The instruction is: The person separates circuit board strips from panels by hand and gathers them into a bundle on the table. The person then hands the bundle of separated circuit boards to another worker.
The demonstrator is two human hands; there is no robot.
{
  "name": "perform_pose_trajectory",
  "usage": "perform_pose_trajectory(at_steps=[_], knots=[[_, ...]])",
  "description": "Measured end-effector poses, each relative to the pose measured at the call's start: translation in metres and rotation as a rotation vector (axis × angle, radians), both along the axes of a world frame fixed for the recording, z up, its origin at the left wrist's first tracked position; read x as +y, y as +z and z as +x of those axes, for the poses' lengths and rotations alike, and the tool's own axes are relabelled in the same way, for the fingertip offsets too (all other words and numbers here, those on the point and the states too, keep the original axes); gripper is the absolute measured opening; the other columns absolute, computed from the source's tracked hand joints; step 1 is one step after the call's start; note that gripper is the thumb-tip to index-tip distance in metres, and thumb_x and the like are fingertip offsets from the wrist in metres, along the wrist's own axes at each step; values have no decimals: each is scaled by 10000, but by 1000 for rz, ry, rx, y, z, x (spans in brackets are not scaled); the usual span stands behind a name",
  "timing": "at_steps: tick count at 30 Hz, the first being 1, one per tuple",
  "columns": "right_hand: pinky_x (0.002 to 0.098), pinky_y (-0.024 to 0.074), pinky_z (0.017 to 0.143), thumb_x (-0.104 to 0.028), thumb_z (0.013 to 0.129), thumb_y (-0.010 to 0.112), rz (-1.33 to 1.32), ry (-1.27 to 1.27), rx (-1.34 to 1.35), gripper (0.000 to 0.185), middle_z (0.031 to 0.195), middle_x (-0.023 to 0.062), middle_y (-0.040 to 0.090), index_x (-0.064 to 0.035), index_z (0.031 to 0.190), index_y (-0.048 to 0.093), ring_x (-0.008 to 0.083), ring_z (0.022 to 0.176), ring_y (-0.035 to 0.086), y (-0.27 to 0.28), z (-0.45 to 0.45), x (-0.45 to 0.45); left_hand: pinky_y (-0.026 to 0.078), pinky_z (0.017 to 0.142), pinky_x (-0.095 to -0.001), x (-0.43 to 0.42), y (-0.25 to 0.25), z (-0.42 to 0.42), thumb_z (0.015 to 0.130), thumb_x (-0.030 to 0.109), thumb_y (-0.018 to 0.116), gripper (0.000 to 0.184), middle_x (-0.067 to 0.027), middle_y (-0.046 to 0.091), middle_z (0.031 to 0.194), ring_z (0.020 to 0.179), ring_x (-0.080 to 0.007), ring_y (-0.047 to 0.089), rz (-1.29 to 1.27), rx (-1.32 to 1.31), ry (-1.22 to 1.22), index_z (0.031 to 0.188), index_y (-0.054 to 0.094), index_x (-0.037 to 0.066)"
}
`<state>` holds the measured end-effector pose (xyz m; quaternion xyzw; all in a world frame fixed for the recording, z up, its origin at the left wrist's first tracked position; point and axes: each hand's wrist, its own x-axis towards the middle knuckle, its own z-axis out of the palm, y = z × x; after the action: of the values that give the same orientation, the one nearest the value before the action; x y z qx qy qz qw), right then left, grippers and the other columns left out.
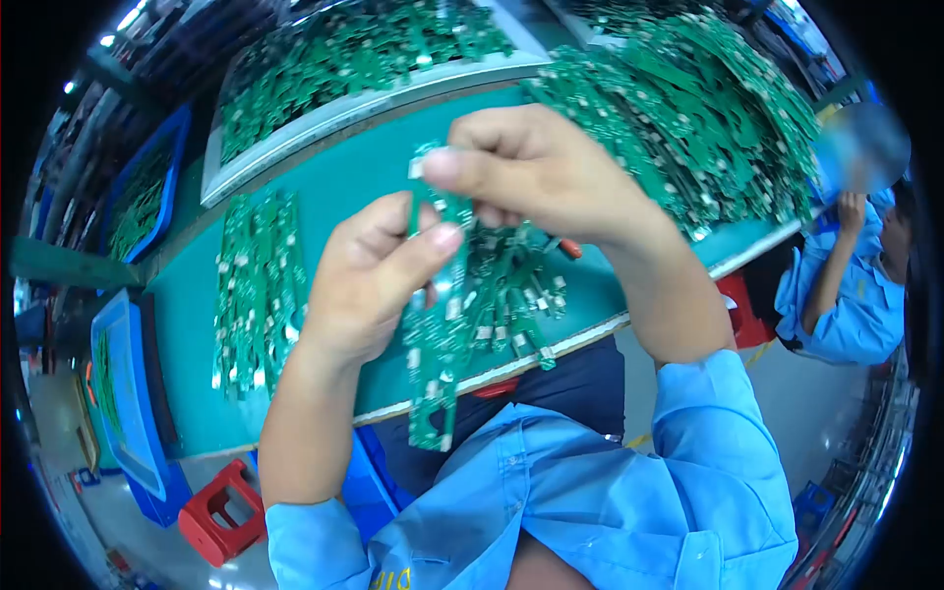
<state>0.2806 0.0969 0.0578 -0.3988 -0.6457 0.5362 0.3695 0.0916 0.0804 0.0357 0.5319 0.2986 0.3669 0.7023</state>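
A long, narrow green circuit board [430, 374] with pale connectors is held upright in front of me, over the table's front edge. My left hand [369, 270] is closed around its middle, thumb lying across the face. At the upper end my right hand [526, 167] pinches the board between thumb and bent fingers. Just behind the held board, a loose pile of circuit boards [511, 295] lies on the table, partly hidden by it. An orange-red tipped item [570, 249] pokes out beside that pile, its kind unclear.
Rows of boards [258, 295] lie left on the green table [182, 334]. A large heap of boards [688, 118] stands back right, and a white-rimmed tray [324, 133] of boards behind. Blue trays [128, 393] line the left. A red stool [224, 513] and a co-worker [851, 265] are nearby.
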Motion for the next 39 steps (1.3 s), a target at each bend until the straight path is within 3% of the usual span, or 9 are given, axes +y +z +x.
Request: perform_pose_trajectory(at_steps=[13,16,21,26,29,32,33,34,39], knots=[[184,357,474,-463,875,592,-136,225,374,407,586,-23,521,-75,757,622,35,534,466,-24,-6,10,350,353,-214,-5,-9,7,936,280,510,361,-57,488,566,385,-103,422,11,-99,20,1024,508,-69],[180,353,470,-445,877,599,-139,180,308,391,584,-29,512,-74,756,620,33,532,465,-13,-3,8,344,347,-216,-4,-4,7,933,283,516,312,-47,467,552,378,-103,414,-45,-73,61,936,517,-29],[213,379,498,-451,838,638,-50,-142,-77,433,590,-7,529,-41,701,630,72,559,498,-12,27,29,342,359,-228,10,-8,1,946,302,486,294,-41,451,581,419,-126,436,18,-20,160,781,466,59],[240,443,596,-429,874,577,475,-584,-777,428,744,31,602,-19,970,655,104,674,553,-21,31,34,446,543,-278,27,-11,-14,927,235,538,189,-50,562,727,618,-127,537,-26,-224,298,852,548,62],[227,459,628,-330,857,634,44,77,-218,363,826,27,626,-2,1012,636,87,726,570,8,32,14,506,638,-290,39,-14,-27,928,191,542,128,-54,612,844,731,-137,597,10,-438,367,941,558,64],[215,461,635,-237,826,687,4,310,-106,301,848,14,632,6,998,637,66,740,566,8,25,3,532,684,-315,51,-19,-38,931,191,540,137,-57,614,874,791,-154,608,111,-559,490,948,568,58],[220,465,641,-187,813,705,160,223,-241,255,813,14,629,7,966,641,59,757,568,9,24,5,518,700,-309,52,-19,-39,932,196,540,140,-61,620,886,812,-154,600,116,-573,507,940,581,62],[244,405,559,-316,813,688,230,110,-141,279,664,0,562,-47,878,654,67,625,497,-5,20,10,503,717,-304,50,-17,-39,932,201,541,146,-65,626,897,833,-155,592,120,-589,518,933,594,65],[238,408,535,-353,842,657,277,-239,43,318,661,6,590,-37,811,644,72,590,501,4,30,17,513,825,-376,49,-17,-40,943,197,510,185,-127,608,1103,990,-235,586,90,-601,277,1030,604,63]])
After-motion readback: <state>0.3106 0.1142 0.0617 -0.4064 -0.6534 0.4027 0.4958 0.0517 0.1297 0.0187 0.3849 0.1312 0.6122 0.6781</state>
